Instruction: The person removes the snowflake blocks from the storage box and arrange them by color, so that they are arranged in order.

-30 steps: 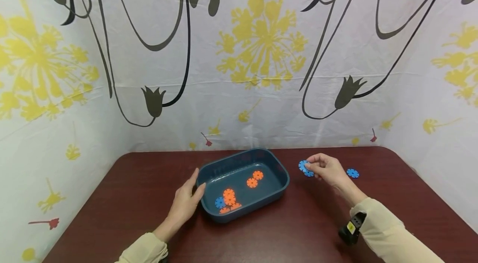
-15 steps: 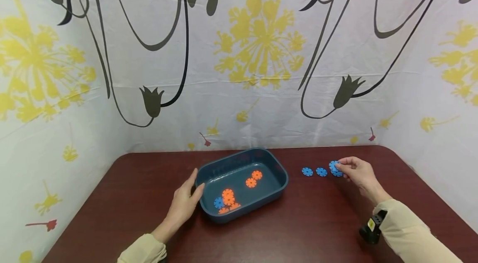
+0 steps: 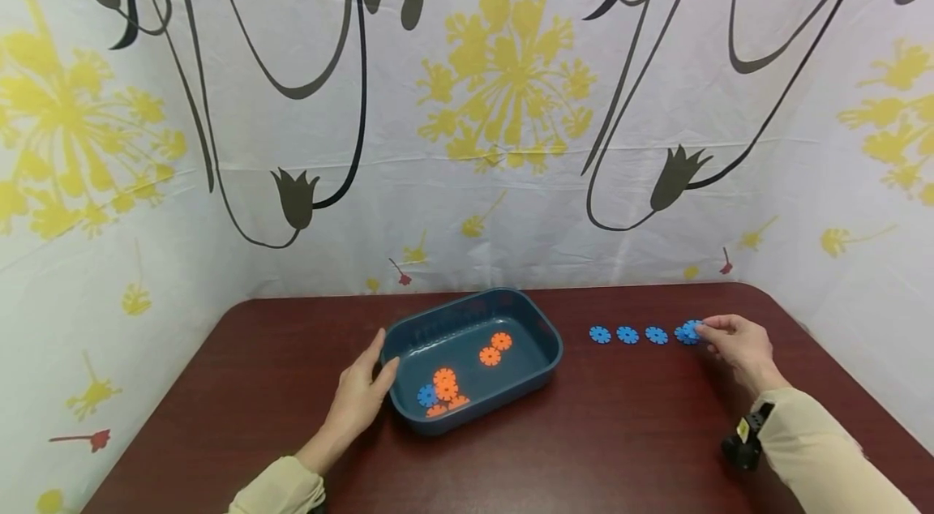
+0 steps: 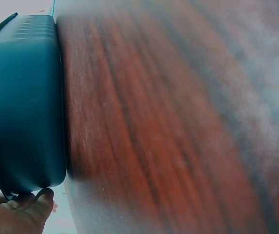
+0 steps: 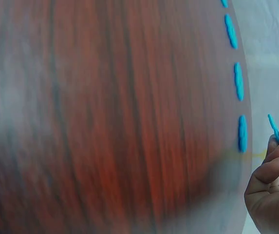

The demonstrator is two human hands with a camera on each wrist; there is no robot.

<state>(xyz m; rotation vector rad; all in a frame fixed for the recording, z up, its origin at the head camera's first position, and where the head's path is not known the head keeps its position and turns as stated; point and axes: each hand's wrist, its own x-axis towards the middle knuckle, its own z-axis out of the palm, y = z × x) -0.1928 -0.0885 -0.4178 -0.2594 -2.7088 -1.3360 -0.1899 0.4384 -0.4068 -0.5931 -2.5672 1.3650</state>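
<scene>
My left hand (image 3: 361,387) grips the near left end of a dark blue plastic tub (image 3: 536,386), thumb at its rim and fingers along the outer wall. Seen from the left wrist, fingers (image 4: 43,207) curl at the tub's corner. My right hand (image 3: 740,348) pinches a blue notched disc (image 5: 274,129) between thumb and fingertips. That disc is raised over the right end of a row of several matching blue discs (image 3: 627,335), overlapping the last one in the head view. The right wrist view shows the row edge-on, with the held disc apart from it.
Inside the tub lie several orange discs (image 3: 490,356) and one blue disc (image 3: 426,396), mostly bunched at the near left. The dark red wooden table (image 3: 584,449) ends at a patterned cloth wall (image 3: 511,238) behind and at both sides.
My right hand has moved rightward along the row with the disc still pinched, uncovering the discs it had hidden. The left hand and the tub stay in place.
</scene>
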